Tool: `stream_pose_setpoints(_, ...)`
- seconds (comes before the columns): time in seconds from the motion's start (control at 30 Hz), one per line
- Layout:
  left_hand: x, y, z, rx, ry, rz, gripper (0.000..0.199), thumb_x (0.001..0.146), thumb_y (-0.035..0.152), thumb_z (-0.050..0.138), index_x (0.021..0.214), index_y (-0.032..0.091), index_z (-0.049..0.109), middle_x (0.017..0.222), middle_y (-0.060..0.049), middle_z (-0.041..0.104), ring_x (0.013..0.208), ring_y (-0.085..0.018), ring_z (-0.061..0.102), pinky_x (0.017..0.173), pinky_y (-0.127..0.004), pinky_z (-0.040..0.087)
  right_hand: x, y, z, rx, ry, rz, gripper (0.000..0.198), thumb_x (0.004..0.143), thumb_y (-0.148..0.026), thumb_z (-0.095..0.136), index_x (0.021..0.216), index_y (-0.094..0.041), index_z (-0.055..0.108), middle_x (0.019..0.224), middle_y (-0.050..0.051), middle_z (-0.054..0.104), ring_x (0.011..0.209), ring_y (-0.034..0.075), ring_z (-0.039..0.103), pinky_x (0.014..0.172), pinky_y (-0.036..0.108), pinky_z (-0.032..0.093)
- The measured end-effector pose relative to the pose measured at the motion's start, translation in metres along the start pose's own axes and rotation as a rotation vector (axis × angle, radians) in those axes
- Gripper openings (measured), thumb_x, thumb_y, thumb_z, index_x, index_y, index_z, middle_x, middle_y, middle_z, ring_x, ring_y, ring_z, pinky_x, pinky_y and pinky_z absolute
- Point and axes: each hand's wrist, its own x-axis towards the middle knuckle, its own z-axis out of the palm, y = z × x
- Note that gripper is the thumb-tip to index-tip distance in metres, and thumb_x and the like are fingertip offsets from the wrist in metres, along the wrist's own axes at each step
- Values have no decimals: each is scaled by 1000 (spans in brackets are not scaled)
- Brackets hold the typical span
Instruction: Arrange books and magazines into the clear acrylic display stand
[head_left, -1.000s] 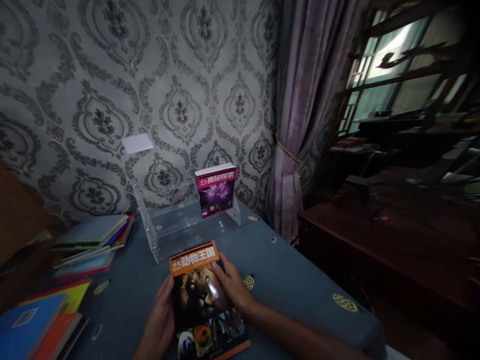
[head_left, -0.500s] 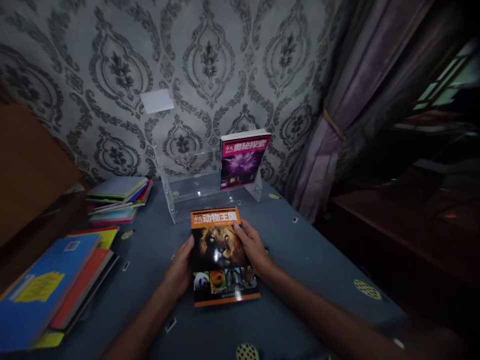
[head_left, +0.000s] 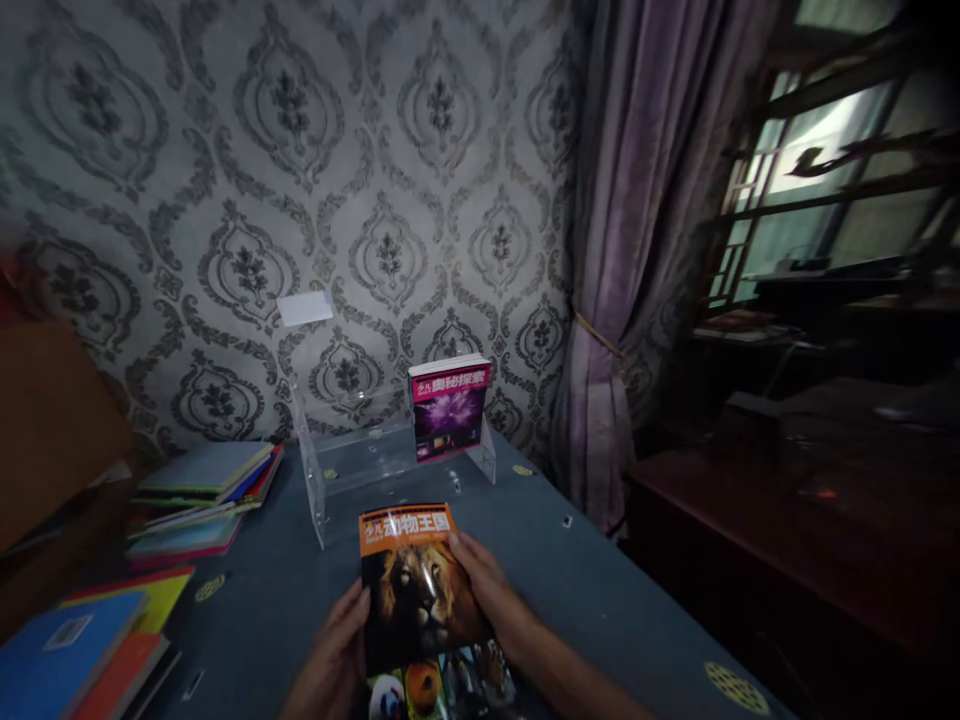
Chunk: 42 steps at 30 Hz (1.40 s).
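Note:
Between my two hands is a book with a lion on its cover (head_left: 424, 610), an orange band on top and small animal pictures below. My left hand (head_left: 337, 640) grips its left edge, the thumb at the side. My right hand (head_left: 487, 590) holds the right edge, with the thumb over the upper cover. The fingers behind the book are hidden. Beyond it stands a clear acrylic book rack (head_left: 311, 480). At the rack's right end leans a book with a pink and purple cover (head_left: 450, 410), apparently with another behind it.
A stack of books (head_left: 202, 475) lies left of the rack, and a nearer pile with a blue book (head_left: 75, 640) is at the lower left. A brown cardboard panel (head_left: 56, 430) rises at the far left. A purple curtain (head_left: 607, 250) hangs on the right beside dark furniture (head_left: 750, 530).
The view has tipped upward and turned a little right, so rack, books and hands appear lower. Both hands still hold the lion book.

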Motion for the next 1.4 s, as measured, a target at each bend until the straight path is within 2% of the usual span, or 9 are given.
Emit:
stream_pose_setpoints(0.1, 6, 3, 0, -20, -21, 0, 42, 69, 30, 82, 109, 22, 72, 113, -9, 75, 118, -32, 64, 104, -44, 50, 1, -6, -8, 34, -39, 26, 54, 71, -69, 68, 98, -22, 71, 95, 5, 75, 99, 27, 69, 90, 41, 52)
stream_pose_setpoints(0.2, 8, 11, 11, -45, -25, 27, 44, 67, 29, 83, 109, 21, 72, 115, -9, 74, 117, -31, 65, 101, -40, 53, 9, -17, -21, -74, -134, -33, 50, 70, -68, 70, 80, -19, 70, 72, 0, 69, 71, 18, 64, 68, 30, 51)
stream_pose_setpoints(0.3, 11, 23, 29, -11, 3, 63, 47, 67, 26, 83, 112, 20, 71, 113, -8, 75, 112, -29, 68, 99, -40, 54, 20, -31, -33, -203, -165, -72, 50, 66, -68, 72, 64, -19, 62, 49, -7, 49, 44, 8, 40, 45, 20, 32)
stream_pose_setpoints(0.4, 17, 36, 49, 80, -30, 116, 49, 68, 27, 83, 114, 19, 70, 111, -9, 75, 111, -29, 68, 100, -40, 53, 33, -45, -42, -258, -164, -117, 46, 67, -65, 72, 65, -20, 60, 43, -10, 39, 37, 7, 29, 39, 20, 23)
stream_pose_setpoints(0.53, 33, 58, 76, 256, -238, 262, 52, 71, 38, 81, 118, 19, 70, 119, -10, 72, 117, -30, 64, 100, -38, 51, 55, -71, -47, -301, -154, -199, 43, 70, -63, 68, 75, -21, 62, 43, -9, 47, 35, 10, 42, 38, 21, 26)
stream_pose_setpoints(0.67, 59, 87, 105, 509, -323, 436, 54, 73, 47, 78, 118, 19, 69, 120, -10, 71, 110, -29, 65, 83, -33, 55, 82, -101, -49, -296, -49, -396, 38, 71, -59, 68, 75, -21, 61, 55, -6, 57, 45, 12, 55, 43, 23, 36)
stream_pose_setpoints(0.93, 105, 115, 142, 839, -268, 902, 29, 74, 43, 71, 83, 15, 70, 72, -1, 64, 70, -16, 55, 65, -25, 42, 121, -124, -61, -281, 148, -605, 37, 74, -55, 63, 89, -21, 63, 67, -3, 63, 55, 16, 60, 54, 27, 45)
stream_pose_setpoints(1.23, 132, 93, 142, 936, -250, 963, 17, 81, 31, 61, 82, 16, 68, 76, -2, 66, 71, -16, 57, 64, -23, 43, 139, -100, -85, -314, 185, -605, 40, 79, -55, 60, 96, -19, 64, 77, 1, 68, 59, 17, 62, 58, 30, 52)
stream_pose_setpoints(1.4, 143, 82, 139, 1143, -167, 929, 16, 86, 26, 53, 85, 16, 65, 76, -1, 65, 73, -16, 60, 64, -23, 46, 148, -80, -98, -357, 221, -556, 31, 79, -50, 60, 88, -21, 62, 72, 1, 66, 58, 18, 63, 53, 28, 50)
